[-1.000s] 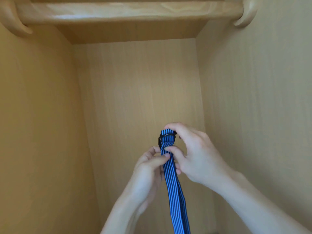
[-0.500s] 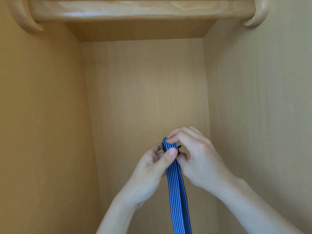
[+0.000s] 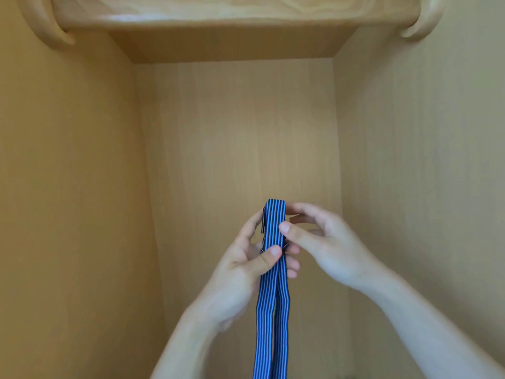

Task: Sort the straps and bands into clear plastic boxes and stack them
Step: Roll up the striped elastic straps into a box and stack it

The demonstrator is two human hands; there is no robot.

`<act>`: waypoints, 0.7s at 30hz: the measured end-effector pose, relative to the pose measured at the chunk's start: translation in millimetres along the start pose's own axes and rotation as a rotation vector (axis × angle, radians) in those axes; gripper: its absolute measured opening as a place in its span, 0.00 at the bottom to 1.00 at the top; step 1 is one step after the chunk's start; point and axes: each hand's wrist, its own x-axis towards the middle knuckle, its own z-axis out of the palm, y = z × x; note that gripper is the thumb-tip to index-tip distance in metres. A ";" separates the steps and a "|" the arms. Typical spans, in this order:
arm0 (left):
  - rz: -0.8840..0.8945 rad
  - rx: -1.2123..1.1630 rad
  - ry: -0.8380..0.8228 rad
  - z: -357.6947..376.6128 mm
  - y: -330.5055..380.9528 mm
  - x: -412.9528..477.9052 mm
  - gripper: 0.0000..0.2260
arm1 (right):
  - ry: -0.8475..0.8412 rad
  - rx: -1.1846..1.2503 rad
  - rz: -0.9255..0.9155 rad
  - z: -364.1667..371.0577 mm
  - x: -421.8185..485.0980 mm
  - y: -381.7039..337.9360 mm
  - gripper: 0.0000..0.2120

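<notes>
Hands meet in the lower middle of your view, both forearms coming up from the bottom edge. Your left hand [image 3: 240,274] has a closed grip on the strap [image 3: 274,222]: its thumb presses flat across the front of the band, and its fingers [image 3: 293,265] wrap behind, their tips showing past the band's right edge. Your right hand [image 3: 328,247] takes a lighter grip higher up, with the thumb tip against the strap's right edge, the forefinger reaching round behind the folded top and the other fingers loosely curled.

The strap is blue with fine dark stripes. It is held up in the air and doubled over at the top, so its lengths hang side by side and run out past the bottom edge. Some black hardware [image 3: 263,221] sticks out at its left edge near the fold; of what kind, you cannot tell.

Around you is the inside of a pale wooden wardrobe [image 3: 68,187]: the back panel [image 3: 240,132] behind the strap, side walls [image 3: 423,173] left and right, and a wooden rail [image 3: 232,9] across the top under a shelf [image 3: 232,47].

Count: one strap, two hanging lengths, two hands, one rail, two curved brackets [image 3: 46,26] carrying it
</notes>
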 end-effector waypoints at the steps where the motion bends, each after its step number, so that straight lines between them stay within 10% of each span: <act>1: 0.002 0.018 -0.002 -0.5 -0.5 0.1 0.26 | -0.027 0.033 0.005 0.4 -0.2 1.1 0.15; 15: -0.091 0.058 0.080 -2.1 -10.9 4.0 0.28 | 0.022 -0.014 -0.070 9.0 -2.9 0.5 0.08; 21: -0.138 0.074 0.029 0.6 -13.3 2.3 0.10 | 0.127 0.025 -0.091 3.5 0.3 2.1 0.10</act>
